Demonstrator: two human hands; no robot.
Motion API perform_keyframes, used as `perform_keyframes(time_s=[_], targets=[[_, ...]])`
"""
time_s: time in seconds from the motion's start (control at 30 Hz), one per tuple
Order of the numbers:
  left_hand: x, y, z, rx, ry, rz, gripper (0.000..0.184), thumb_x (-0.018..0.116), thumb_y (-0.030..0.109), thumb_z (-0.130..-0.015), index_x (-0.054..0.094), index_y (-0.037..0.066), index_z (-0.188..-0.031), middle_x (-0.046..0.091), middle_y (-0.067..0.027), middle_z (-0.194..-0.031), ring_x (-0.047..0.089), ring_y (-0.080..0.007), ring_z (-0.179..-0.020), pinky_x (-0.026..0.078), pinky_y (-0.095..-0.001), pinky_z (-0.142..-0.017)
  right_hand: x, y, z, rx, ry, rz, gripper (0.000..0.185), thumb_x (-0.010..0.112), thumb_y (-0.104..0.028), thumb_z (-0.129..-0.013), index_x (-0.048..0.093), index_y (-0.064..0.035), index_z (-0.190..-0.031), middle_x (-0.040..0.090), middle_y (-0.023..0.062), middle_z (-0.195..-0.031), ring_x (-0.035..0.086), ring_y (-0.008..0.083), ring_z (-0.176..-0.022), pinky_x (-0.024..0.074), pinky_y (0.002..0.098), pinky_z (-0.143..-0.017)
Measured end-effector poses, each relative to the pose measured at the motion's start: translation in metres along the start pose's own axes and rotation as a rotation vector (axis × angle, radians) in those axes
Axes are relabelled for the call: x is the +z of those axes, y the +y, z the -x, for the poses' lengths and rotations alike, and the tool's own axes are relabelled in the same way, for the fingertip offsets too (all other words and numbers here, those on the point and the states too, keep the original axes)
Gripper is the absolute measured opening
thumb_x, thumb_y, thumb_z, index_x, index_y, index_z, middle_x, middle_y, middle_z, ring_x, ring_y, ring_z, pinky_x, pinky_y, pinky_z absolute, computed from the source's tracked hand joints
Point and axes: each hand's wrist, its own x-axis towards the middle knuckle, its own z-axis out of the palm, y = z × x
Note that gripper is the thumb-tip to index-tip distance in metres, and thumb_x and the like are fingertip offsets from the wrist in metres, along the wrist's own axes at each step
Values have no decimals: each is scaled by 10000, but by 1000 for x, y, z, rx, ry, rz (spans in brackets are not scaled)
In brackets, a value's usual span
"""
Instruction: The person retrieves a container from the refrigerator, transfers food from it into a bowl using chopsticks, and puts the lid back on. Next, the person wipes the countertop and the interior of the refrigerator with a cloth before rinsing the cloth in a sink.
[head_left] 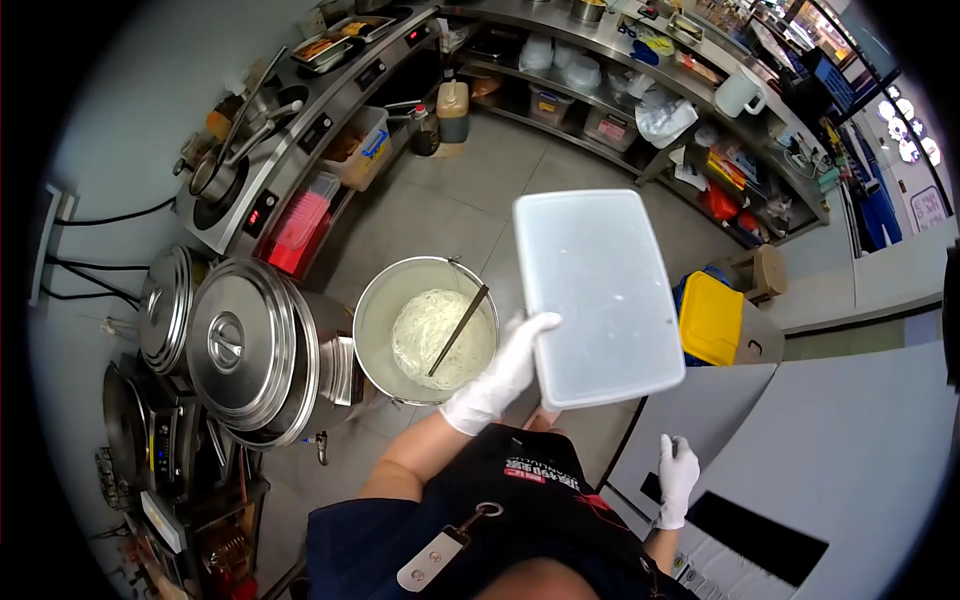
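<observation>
My left hand [503, 372], in a white glove, grips the left edge of a rectangular, translucent white plastic lid [600, 295] with its thumb on top. Whether a box sits beneath this lid is hidden. Left of the hand, a tall metal bucket [372, 345] stands on the floor with a pale, wet-looking mass [420, 335] inside. A dark stick [462, 325] leans in that mass. My right hand [678, 482], also gloved, is raised beside a light grey cabinet front [800, 440], its fingers a little bent and nothing visible in them.
Large lidded steel pots [240, 340] stand at the left, one with a tap [320, 448]. A cooking counter [330, 110] runs along the left wall. Steel shelves [560, 110] hold bags and boxes at the back. A yellow-lidded bin [712, 318] stands at the right.
</observation>
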Motion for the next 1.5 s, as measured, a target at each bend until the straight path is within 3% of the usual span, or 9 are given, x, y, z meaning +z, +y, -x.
perform_keyframes(time_s=[0.03,0.2,0.23,0.33,0.43,0.57,0.8,1.07,1.5], targets=[[6,-10,-12,-52,-12,-5,609,643,221,-763,400,-67,-1241,556,-191,-1088,567,-271,-1005,458,-358,-895,-9,-8,-12,18,24,-131,387,577,-384,-881,653,-17,-978,653,226,-824,639,377,-803,490,439,-706],[33,-51,-66,-200,-22,-31,599,642,229,-753,423,-67,-1226,555,-192,-1090,563,-272,-1004,463,-369,-884,-22,-17,-106,-18,21,-994,333,451,-258,-985,617,21,-1059,633,45,-913,577,118,-812,470,263,-741],[47,-48,-71,-205,0,-39,424,585,206,-809,548,-41,-1152,614,-149,-1079,602,-252,-994,455,-368,-908,-29,-25,-126,-17,61,-1063,341,438,-262,-989,616,17,-1074,631,55,-954,568,117,-796,464,253,-746],[68,-49,-105,-166,-29,-53,429,571,191,-811,537,-42,-1170,608,-156,-1088,592,-256,-1014,458,-377,-909,-46,-39,-187,17,-88,-1290,329,439,-244,-988,608,17,-1096,627,58,-969,568,121,-842,453,251,-787],[92,-46,-139,-63,20,-64,478,567,177,-795,493,-45,-1212,595,-166,-1105,578,-272,-1035,465,-391,-903,-57,-61,-245,-220,-187,-1157,312,456,-233,-974,589,15,-1109,625,58,-968,566,126,-882,443,257,-819],[107,-32,-185,23,67,-5,505,563,182,-782,476,-28,-1234,582,-173,-1113,574,-282,-1031,456,-399,-912,-57,-94,-310,-355,-289,-1005,264,616,-156,-873,567,13,-1069,625,37,-932,564,106,-872,446,256,-807],[94,30,-287,78,145,75,561,585,242,-767,473,-32,-1243,569,-183,-1166,552,-311,-1074,423,-412,-954,-19,-186,-442,-488,-371,-1075,231,618,-148,-868,587,14,-1030,626,37,-882,579,94,-805,468,246,-739],[87,152,-446,73,154,56,551,579,232,-775,473,-30,-1247,565,-185,-1175,551,-310,-1078,434,-407,-946,0,-328,-581,-466,-372,-1104,222,591,-162,-895,597,21,-1020,620,3,-859,553,62,-788,444,220,-733],[106,343,-710,41,144,88,521,604,229,-770,502,-30,-1211,592,-171,-1116,571,-288,-1025,446,-385,-927,17,-544,-820,-527,-315,-1137,214,640,-135,-848,618,21,-993,604,54,-892,571,107,-780,471,249,-724]])
